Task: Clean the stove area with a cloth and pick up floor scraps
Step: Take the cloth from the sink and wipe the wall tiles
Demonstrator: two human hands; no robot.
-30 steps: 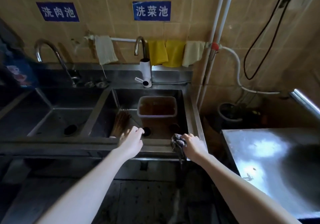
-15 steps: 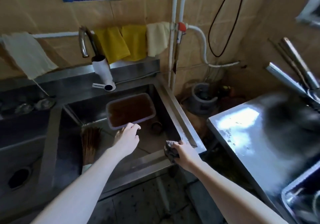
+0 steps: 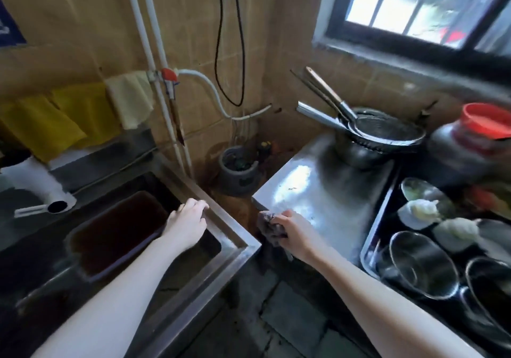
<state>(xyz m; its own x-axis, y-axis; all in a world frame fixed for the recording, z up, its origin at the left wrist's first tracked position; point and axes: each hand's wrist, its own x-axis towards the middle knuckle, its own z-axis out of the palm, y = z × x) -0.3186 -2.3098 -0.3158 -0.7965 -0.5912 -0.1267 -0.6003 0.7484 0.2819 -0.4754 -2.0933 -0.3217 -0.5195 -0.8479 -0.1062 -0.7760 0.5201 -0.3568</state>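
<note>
Grey cloth [image 3: 268,224] in right hand [image 3: 297,237]; two yellow rags [image 3: 37,125].

The right hand [image 3: 297,236] hides part of the cloth [image 3: 268,226]; the blue sign [image 3: 8,31] is cropped.

The right hand [image 3: 296,236] grips a dark crumpled cloth [image 3: 269,226] at the near corner of the steel counter [image 3: 331,191], while at its nine o'clock the left hand [image 3: 186,222] (fingers loosely curled, holding nothing) hangs over the sink [image 3: 232,227] rim, a tub of brown liquid [image 3: 127,254] at that hand's eight o'clock.
</note>
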